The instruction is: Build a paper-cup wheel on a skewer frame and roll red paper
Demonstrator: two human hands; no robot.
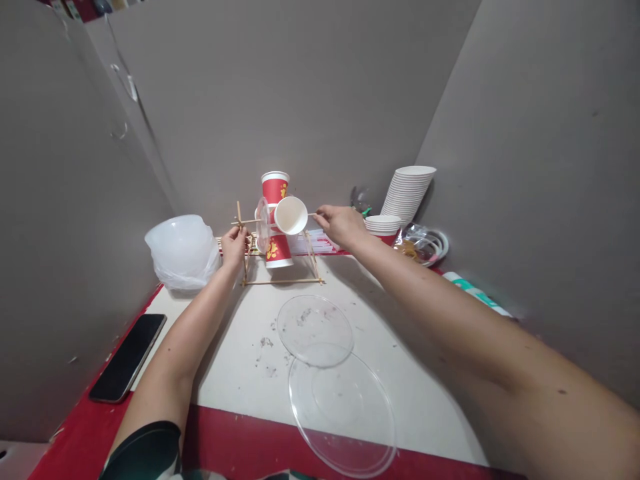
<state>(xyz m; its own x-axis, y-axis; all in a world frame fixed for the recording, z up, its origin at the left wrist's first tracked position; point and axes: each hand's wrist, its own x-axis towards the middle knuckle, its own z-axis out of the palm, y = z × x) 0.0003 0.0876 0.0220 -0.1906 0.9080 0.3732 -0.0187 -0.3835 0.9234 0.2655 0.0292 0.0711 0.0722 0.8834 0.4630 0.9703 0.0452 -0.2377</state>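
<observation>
Red and white paper cups (275, 189) form a wheel around a clear plastic disc (263, 230); one cup (291, 216) faces me with its white inside showing. A wooden stick (250, 221) runs through the wheel as an axle. Below it, a frame of thin wooden sticks (283, 282) rests on the table. My left hand (234, 245) pinches the crossed sticks at the frame's left top. With its fingertips, my right hand (342, 225) pinches the axle stick's right end, beside the open cup. The frame's right side stands under the right end, partly hidden.
On the left are bagged translucent bowls (183, 253) and a phone (129, 358). Two clear lids (343, 413) overlap in front. To the right stand stacked white cups (409, 193), red cups (383, 227), a coiled cable (439, 247) and a green-white packet (475, 293). Grey panels surround the table.
</observation>
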